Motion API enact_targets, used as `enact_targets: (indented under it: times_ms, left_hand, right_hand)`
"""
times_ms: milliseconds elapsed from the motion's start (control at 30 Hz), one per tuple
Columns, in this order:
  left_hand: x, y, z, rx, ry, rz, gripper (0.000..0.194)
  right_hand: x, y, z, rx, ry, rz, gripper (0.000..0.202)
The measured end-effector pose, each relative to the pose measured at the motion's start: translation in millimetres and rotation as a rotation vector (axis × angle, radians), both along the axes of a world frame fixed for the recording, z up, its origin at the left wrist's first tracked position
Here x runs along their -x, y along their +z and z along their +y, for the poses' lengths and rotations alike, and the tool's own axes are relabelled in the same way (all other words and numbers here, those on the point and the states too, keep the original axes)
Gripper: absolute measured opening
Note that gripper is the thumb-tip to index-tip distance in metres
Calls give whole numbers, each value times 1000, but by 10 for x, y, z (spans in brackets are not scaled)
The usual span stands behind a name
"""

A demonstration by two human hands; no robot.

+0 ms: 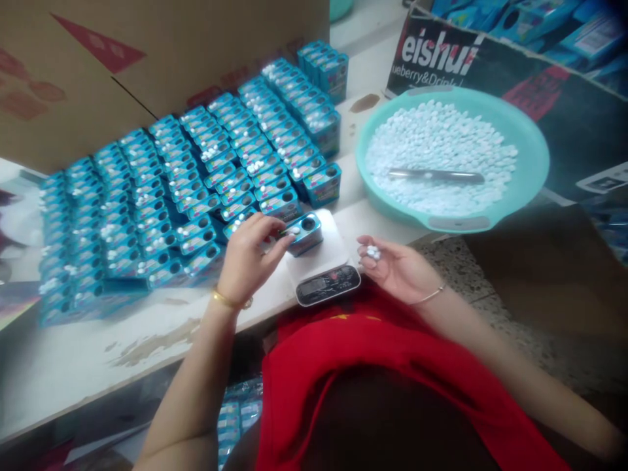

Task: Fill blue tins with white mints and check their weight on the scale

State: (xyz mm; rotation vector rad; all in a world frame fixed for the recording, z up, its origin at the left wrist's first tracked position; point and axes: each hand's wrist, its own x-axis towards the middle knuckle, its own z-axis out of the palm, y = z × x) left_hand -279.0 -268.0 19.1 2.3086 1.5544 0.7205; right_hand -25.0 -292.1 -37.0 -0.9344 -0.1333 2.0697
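A small blue box [308, 243] with a round dark hole and a few white pellets on top sits on a white digital scale [330, 226]. My left hand [255, 252] has its thumb and fingers closed on the near left end of that box. To the right of the scale, my right hand [395, 267] is turned palm up with its fingers curled. Several white pellets [373, 252] rest in its fingertips. The scale's dark display panel [328, 285] faces me, its reading too blurred to make out.
Rows of similar blue boxes [193, 203], many with white pellets on top, fill the table's left side. A green basin [532, 157] of white pellets, with a metal tool [436, 175] lying in it, stands at right. Cardboard boxes [196, 46] rise behind.
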Motion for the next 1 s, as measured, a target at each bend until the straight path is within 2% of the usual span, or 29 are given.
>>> enact_targets:
  times_ms: [133,233,300,400,467,600,667,833,1000]
  left_hand:
    - [-12,-17,26,46,-2,14,9]
    - [-69,81,-10,42,-2,-32,8]
    - [-156,180,-68,40,-55,-74,9]
    - [-302,300,-148,39,-221,-78,19]
    - [-332,317,-161,-19,-208,-67,28]
    - [-148,182,-101,-148,59,-111,26]
    - [-11,73,-69,-156,124,-137,24]
    - [138,-133,-71,-168,130,-114,22]
    - [77,-203,-121,-252,52,-58,24]
  right_hand:
    - [20,-31,-27,6,16,9,14]
    - [158,-31,-45,9,65,34,15]
    - [281,-5,-51,-3,127,78,21]
    - [430,77,-43,-33,200,167,33]
    - [450,132,-31,-48,201,179,33]
    - [239,141,-15,-31,120,91,19]
    - [67,92,-15,-6,36,34,16]
    - [-243,-76,-1,38,-109,-77,18]
    - [-265,-250,26,44,-119,-93,14]
